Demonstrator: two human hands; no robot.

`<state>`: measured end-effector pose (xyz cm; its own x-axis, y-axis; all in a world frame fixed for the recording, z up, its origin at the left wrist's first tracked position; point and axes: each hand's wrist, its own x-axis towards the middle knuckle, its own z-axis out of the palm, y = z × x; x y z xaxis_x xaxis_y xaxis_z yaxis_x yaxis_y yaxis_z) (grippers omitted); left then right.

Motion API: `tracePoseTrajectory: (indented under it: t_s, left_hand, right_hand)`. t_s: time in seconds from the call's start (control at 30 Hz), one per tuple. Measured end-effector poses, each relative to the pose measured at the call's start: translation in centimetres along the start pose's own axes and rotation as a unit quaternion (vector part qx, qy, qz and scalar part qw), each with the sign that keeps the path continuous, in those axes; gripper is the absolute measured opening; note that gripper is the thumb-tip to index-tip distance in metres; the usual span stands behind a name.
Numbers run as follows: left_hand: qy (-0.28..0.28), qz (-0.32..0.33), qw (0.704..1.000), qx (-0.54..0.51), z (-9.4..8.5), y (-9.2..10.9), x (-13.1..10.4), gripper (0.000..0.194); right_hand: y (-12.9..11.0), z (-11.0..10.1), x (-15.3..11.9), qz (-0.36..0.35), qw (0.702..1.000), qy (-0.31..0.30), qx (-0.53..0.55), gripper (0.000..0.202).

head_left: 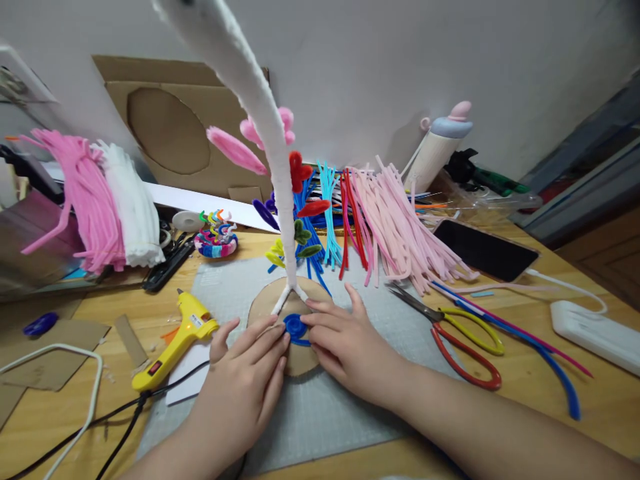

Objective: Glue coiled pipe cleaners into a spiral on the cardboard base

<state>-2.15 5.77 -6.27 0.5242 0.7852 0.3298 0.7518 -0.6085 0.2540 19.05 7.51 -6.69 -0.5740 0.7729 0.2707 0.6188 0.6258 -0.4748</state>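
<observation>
A round cardboard base (305, 362) lies on the grey cutting mat. From it rises a tall white fuzzy stem (281, 180), split at the foot into short legs and bearing pink, red, purple, green and yellow fuzzy flowers and leaves. A blue coiled spiral (296, 328) rests flat on the cardboard in front of the stem. My left hand (250, 377) lies at the spiral's left edge, fingers stretched toward the left white leg. On the other side my right hand (345, 340) touches the spiral's right edge, fingers spread, with fingertips near the right leg.
A yellow glue gun (175, 343) with its black cable lies left of the mat (340, 427). At the right are scissors (470, 367), blue and pink strips, a phone (485, 250) and a white power strip (595, 333). Pipe-cleaner bundles (395, 220) and a bottle (435, 150) stand behind.
</observation>
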Motion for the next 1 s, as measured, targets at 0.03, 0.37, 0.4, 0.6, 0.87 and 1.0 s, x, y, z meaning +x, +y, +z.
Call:
tracePoseTrajectory:
  t_s: [0.03, 0.37, 0.4, 0.6, 0.87, 1.0]
  left_hand:
    - [0.000, -0.002, 1.000, -0.002, 0.0, 0.0, 0.0, 0.031]
    - [0.007, -0.009, 1.000, -0.006, -0.3, 0.5, 0.4, 0.029]
    - [0.008, -0.012, 1.000, -0.005, -0.4, 0.5, 0.4, 0.028]
    - [0.007, -0.019, 1.000, -0.001, -0.3, 1.1, 0.4, 0.023]
    - [-0.073, -0.018, 0.997, 0.031, -2.7, -0.7, 0.5, 0.021]
    - [-0.013, -0.162, 0.973, 0.161, -6.0, -5.2, -1.2, 0.029]
  right_hand:
    - [0.0, 0.0, 0.0, 0.000, 1.000, -0.001, -0.002, 0.016]
    - [-0.3, 0.3, 0.7, 0.000, 0.998, -0.056, 0.010, 0.031]
    - [-0.3, 0.3, 0.8, 0.002, 0.998, -0.057, 0.012, 0.031]
    - [-0.5, 0.2, 0.7, 0.000, 0.998, -0.063, 0.008, 0.030]
    - [-0.8, 0.3, 0.6, -0.005, 0.998, -0.062, -0.007, 0.033]
    - [-0.7, 0.4, 0.6, -0.009, 0.999, -0.054, -0.004, 0.034]
